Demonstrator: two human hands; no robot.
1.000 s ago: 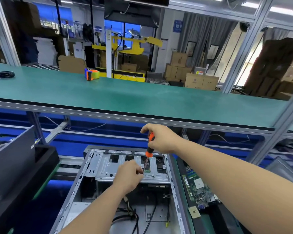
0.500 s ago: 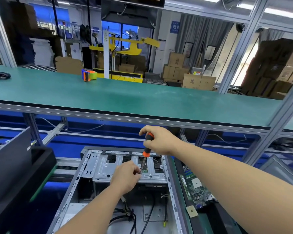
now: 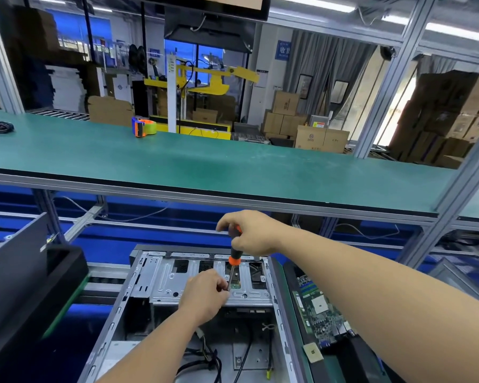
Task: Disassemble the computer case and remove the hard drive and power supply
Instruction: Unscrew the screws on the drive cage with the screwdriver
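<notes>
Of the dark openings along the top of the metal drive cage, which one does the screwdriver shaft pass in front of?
The third opening from the left: the screwdriver crosses it, its orange collar over it. The other three openings stand uncovered.

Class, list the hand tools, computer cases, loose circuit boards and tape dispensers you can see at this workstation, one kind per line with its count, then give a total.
Screwdriver: 1, gripped by the right hand, shaft steadied by the left hand
Computer case: 1
Circuit board: 1
Tape dispenser: 1
Total: 4
</notes>
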